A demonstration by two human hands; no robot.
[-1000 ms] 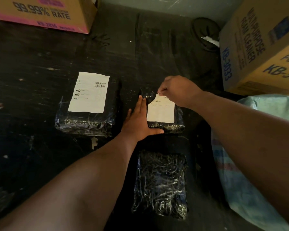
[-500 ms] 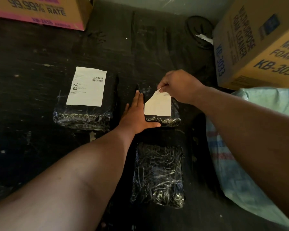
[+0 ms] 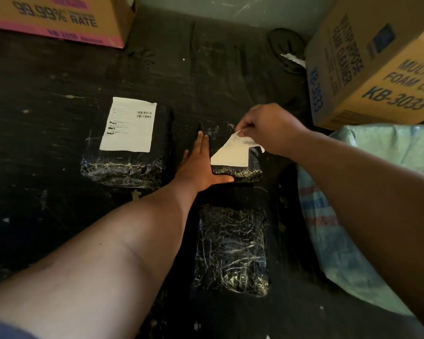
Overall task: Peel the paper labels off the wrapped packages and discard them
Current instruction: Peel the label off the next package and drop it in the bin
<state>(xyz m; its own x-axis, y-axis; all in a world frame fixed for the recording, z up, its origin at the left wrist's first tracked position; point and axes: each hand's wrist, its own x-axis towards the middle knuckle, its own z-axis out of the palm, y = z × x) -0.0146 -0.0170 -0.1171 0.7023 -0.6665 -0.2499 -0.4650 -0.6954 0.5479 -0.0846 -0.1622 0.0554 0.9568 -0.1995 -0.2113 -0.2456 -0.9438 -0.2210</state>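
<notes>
The paper label [image 3: 233,155] on the small middle package [image 3: 238,167] is now lifted over its far half; half a second ago it lay almost flat with only the corner raised. The right hand [image 3: 267,128] pinches its far corner and pulls it toward the near side, while the left hand [image 3: 201,167] lies spread and flat against the left edge of the package, thumb along the near edge, keeping it from sliding. I judge the peel about half done. The large package [image 3: 125,155] on the left keeps its label [image 3: 129,124]; the near package [image 3: 231,250] shows none. The woven sack [image 3: 382,152] at right may receive the discarded label
</notes>
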